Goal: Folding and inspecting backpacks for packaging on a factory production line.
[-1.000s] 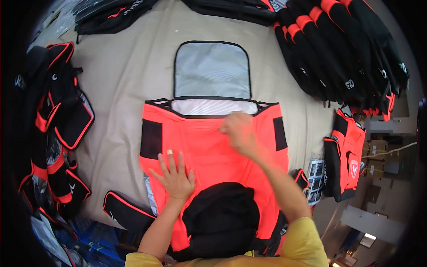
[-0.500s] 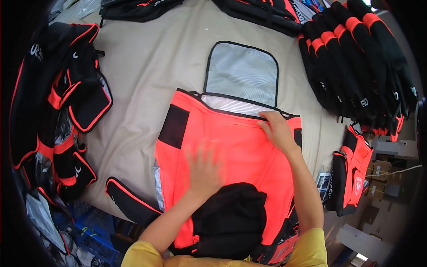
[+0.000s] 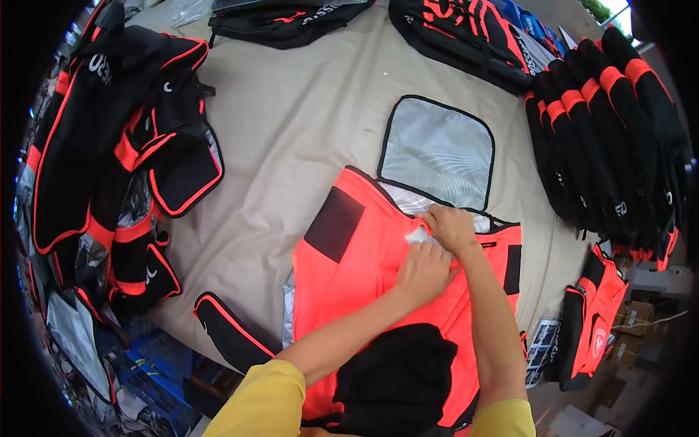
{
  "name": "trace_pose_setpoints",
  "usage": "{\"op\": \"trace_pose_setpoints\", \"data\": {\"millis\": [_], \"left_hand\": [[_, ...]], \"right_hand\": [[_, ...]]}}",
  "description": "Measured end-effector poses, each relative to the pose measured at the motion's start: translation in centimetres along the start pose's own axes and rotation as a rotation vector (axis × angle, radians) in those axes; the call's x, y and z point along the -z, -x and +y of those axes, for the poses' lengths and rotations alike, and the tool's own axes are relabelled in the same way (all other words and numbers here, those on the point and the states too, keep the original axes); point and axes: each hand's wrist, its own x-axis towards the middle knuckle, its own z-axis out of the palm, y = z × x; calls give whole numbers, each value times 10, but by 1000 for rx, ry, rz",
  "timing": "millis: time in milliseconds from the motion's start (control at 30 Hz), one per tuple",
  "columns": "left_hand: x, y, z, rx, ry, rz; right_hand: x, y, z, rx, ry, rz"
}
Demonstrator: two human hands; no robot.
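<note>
An orange bag [image 3: 364,277] with black patches and black piping lies flat on a beige cloth-covered table [image 3: 291,138]. Its lid flap [image 3: 439,153], silver-lined with a black border, is folded open at the far end. My left hand [image 3: 421,273] and my right hand [image 3: 451,227] meet at the bag's top opening, fingers pinching the orange edge and a bit of the silver lining there. A black fabric piece [image 3: 397,379] lies on the near end of the bag between my forearms.
Black-and-orange bags are heaped at the left [image 3: 109,146], along the far edge [image 3: 466,29], and stacked in a row at the right [image 3: 611,131]. An orange bag [image 3: 593,328] hangs off the right edge. A black strap piece [image 3: 229,328] lies at the near-left edge.
My left hand moved up from the middle of the orange bag to its top edge beside my right hand. The view shifted, so the bag now sits more to the right.
</note>
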Motion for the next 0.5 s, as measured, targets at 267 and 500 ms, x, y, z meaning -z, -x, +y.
{"op": "trace_pose_setpoints", "data": {"millis": [267,500], "left_hand": [[12,22,19,5,-31,-77],[33,52,27,-30,18,75]], "right_hand": [[-15,-2,-4,2,45,177],[21,-9,-12,-159,-463,43]]}}
